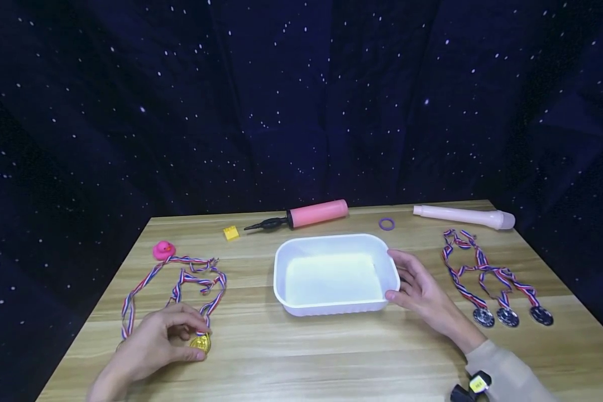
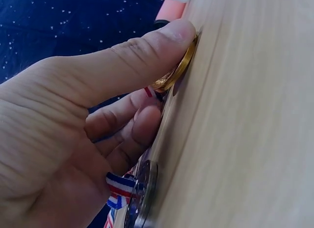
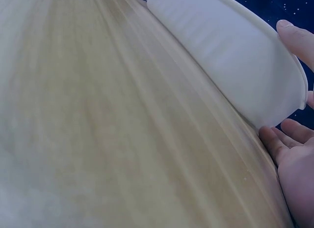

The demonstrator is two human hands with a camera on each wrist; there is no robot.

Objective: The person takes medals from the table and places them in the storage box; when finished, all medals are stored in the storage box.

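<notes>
On the left of the table, my left hand point(image 1: 156, 343) pinches a gold medal point(image 1: 201, 343) between thumb and fingers, close to the tabletop. The thumb lies on the medal's rim in the left wrist view; the index fingertip is hidden there. Striped ribbons point(image 1: 143, 287) in red, white and blue spread behind this hand. A silver-looking medal point(image 2: 147, 196) lies below the curled fingers. At the centre stands a white plastic basin point(image 1: 331, 304) with nothing visible inside. My right hand point(image 1: 422, 290) grips its right end, thumb at the front corner and fingers along the side.
Several silver medals point(image 1: 507, 317) with ribbons lie at the right. Along the back are a pink duck point(image 1: 164, 250), a yellow block point(image 1: 231, 233), a pink-and-black hand pump point(image 1: 317, 214), a purple ring point(image 1: 387, 224) and a pale pink microphone-shaped stick point(image 1: 462, 216). A dark curtain point(image 1: 301, 111) hangs behind.
</notes>
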